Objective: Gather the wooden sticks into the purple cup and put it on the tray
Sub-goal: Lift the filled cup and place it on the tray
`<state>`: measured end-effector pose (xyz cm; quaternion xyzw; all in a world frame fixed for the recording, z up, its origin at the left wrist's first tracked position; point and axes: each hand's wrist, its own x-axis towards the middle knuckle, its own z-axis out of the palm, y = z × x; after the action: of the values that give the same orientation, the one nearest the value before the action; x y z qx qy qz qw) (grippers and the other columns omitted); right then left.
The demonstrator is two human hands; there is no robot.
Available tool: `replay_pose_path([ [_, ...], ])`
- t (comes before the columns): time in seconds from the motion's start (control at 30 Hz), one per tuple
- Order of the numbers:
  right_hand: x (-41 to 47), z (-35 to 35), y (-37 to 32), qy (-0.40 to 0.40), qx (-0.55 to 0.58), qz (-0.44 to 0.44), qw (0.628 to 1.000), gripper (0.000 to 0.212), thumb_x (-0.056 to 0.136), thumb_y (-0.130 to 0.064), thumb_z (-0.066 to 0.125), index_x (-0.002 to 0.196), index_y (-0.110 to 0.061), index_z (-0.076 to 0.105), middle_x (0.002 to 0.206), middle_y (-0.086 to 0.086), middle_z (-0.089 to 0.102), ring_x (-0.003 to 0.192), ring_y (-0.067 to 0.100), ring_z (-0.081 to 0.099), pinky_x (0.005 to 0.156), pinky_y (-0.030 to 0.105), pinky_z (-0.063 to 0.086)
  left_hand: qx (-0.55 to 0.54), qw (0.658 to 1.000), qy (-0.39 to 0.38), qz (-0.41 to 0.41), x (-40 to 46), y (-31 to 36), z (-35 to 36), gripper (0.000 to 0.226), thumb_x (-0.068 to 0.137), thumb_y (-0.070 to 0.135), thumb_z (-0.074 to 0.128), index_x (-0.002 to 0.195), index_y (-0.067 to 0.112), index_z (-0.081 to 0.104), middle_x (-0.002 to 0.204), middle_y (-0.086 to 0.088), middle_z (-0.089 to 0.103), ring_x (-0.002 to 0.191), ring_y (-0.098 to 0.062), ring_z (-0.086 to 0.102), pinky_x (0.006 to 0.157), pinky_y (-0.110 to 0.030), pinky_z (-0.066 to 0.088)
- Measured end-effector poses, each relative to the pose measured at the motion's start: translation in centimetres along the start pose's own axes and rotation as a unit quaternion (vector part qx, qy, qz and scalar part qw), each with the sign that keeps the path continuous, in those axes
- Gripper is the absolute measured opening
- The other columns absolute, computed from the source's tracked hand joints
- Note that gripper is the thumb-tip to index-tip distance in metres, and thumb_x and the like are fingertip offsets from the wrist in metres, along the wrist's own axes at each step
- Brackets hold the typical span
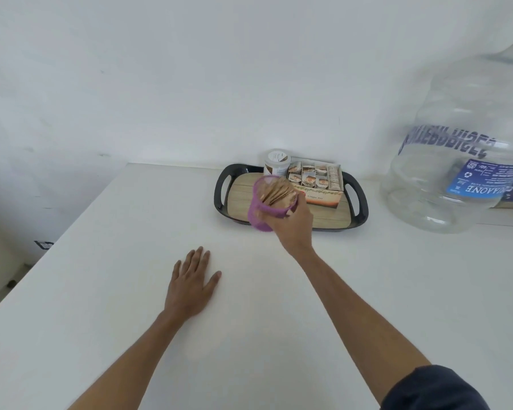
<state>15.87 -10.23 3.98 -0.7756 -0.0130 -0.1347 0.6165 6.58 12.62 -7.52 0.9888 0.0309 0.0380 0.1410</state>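
Note:
My right hand (293, 223) grips the purple cup (259, 208) from its right side. A bundle of wooden sticks (277, 190) fills the cup, their ends showing at its mouth. The cup is tilted and blurred, over the front left edge of the black tray (222, 187) with its wood-patterned floor. I cannot tell whether the cup touches the tray. My left hand (191, 284) lies flat on the white table, fingers spread, holding nothing.
On the tray's far side stand a white-lidded jar (276, 161) and an open box of tea bags (317, 180). A large clear water bottle (462, 149) stands at the right. The table's left edge (57, 244) drops off to the floor.

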Motion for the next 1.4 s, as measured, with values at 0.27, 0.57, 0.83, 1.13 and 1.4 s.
replay_pose_path([
  [0.27,-1.1,-2.1,1.3,0.024,-0.005,0.030,0.999,0.087,0.043,-0.044,0.091,0.121,-0.026,0.057,0.106,-0.016,0.068,0.096,0.006,0.065,0.082,0.035,0.058,-0.008,1.000,0.006,-0.002,-0.1,0.0,-0.1,0.065,0.100,0.053,0.029,0.155,0.021,0.019,0.164,0.003,0.012,0.151,-0.014,0.005,0.122,-0.038,0.004],
  [0.57,-2.0,-2.8,1.1,-0.013,0.020,-0.001,1.000,0.089,0.046,-0.039,0.094,0.125,-0.027,0.054,0.114,-0.011,0.067,0.105,0.011,0.064,0.084,0.034,0.058,-0.009,1.000,0.010,-0.005,-0.1,0.1,0.1,0.065,0.100,0.052,0.032,0.155,0.020,0.021,0.164,0.003,0.014,0.151,-0.014,0.006,0.122,-0.038,0.005],
  [0.83,-4.4,-3.5,4.0,-0.057,-0.068,0.038,0.995,0.092,0.048,-0.044,0.093,0.127,-0.022,0.051,0.112,-0.010,0.065,0.105,0.015,0.062,0.085,0.040,0.057,-0.011,1.000,0.014,-0.007,-0.1,0.0,0.1,0.065,0.099,0.054,0.032,0.155,0.021,0.021,0.164,0.003,0.015,0.151,-0.013,0.007,0.122,-0.037,0.005],
  [1.13,-5.9,-4.2,5.9,-0.077,-0.085,0.060,0.992,0.090,0.048,-0.046,0.092,0.125,-0.027,0.050,0.112,-0.013,0.064,0.103,0.011,0.061,0.084,0.037,0.058,-0.013,1.000,0.019,-0.006,0.0,-0.2,0.5,0.064,0.099,0.053,0.034,0.154,0.021,0.024,0.163,0.003,0.017,0.150,-0.013,0.008,0.121,-0.038,0.006],
  [1.4,-5.7,-4.2,5.5,-0.043,-0.064,0.043,0.996,0.089,0.045,-0.050,0.090,0.122,-0.024,0.056,0.106,-0.013,0.068,0.097,0.008,0.064,0.075,0.024,0.056,-0.017,1.000,0.018,-0.009,-0.1,-0.2,0.4,0.064,0.099,0.053,0.034,0.154,0.021,0.025,0.163,0.004,0.017,0.150,-0.013,0.008,0.122,-0.038,0.006],
])
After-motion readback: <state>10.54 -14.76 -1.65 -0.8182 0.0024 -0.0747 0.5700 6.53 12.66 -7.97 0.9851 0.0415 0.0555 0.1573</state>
